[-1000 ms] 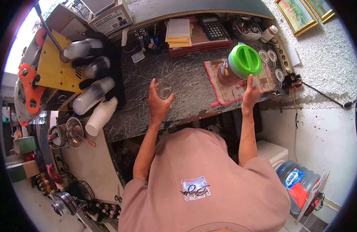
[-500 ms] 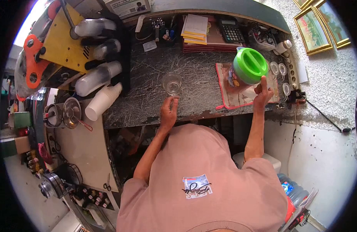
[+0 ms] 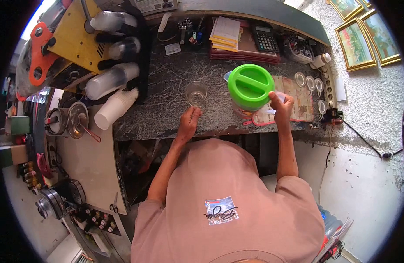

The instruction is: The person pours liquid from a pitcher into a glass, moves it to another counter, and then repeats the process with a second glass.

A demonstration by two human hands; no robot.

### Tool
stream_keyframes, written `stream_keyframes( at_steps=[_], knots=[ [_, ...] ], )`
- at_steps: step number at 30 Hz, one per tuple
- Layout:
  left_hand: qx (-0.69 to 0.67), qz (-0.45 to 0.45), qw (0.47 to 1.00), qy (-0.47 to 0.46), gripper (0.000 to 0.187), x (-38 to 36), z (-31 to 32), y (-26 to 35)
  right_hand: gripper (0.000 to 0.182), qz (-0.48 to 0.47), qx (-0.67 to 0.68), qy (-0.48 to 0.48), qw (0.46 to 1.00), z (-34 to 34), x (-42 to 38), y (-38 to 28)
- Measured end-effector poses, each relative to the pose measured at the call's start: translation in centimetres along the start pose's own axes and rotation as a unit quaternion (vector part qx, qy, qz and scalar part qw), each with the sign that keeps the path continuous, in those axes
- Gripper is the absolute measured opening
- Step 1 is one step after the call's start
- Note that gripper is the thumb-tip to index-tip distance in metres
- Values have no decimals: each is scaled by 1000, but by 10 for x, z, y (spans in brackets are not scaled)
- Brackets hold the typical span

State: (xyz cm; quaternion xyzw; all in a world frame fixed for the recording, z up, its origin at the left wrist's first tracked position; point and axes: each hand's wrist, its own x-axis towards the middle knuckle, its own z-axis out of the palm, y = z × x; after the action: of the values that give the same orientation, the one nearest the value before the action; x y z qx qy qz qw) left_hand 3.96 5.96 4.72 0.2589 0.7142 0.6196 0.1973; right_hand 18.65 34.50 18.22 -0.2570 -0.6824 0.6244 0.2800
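My right hand (image 3: pixel 282 107) is closed around the handle of a clear pitcher with a green lid (image 3: pixel 251 85). The pitcher is lifted above the counter near the mat's left edge, its pale blue spout facing left. My left hand (image 3: pixel 188 123) pinches the near side of a small clear glass (image 3: pixel 196 94) standing on the dark, scratched counter. Its fingertips are pressed together there, partly hiding that edge. Between glass and pitcher lies a narrow strip of counter (image 3: pixel 216 103).
A patterned mat (image 3: pixel 298 103) and several round clear lids (image 3: pixel 319 85) lie at right. Behind are a calculator (image 3: pixel 265 38), folders with papers (image 3: pixel 226 33) and a tray of small items (image 3: pixel 298 48). Stacked cups (image 3: pixel 116 107) stick out from a yellow machine (image 3: pixel 72 39) at left.
My right hand has lifted the pitcher off the mat and carried it left toward the glass. My left hand stays at the glass. The view has shifted slightly.
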Motion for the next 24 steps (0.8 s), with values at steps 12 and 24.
stream_keyframes(
  at_steps=[12, 24],
  knots=[
    [13, 2, 1000, 2, 32, -1, 0, -1, 39, -19, -139, -80, 987, 30, 4, -24],
    [12, 13, 1000, -3, 29, -1, -2, 1, 42, -15, -174, -114, 978, 35, 9, -27]
  ],
)
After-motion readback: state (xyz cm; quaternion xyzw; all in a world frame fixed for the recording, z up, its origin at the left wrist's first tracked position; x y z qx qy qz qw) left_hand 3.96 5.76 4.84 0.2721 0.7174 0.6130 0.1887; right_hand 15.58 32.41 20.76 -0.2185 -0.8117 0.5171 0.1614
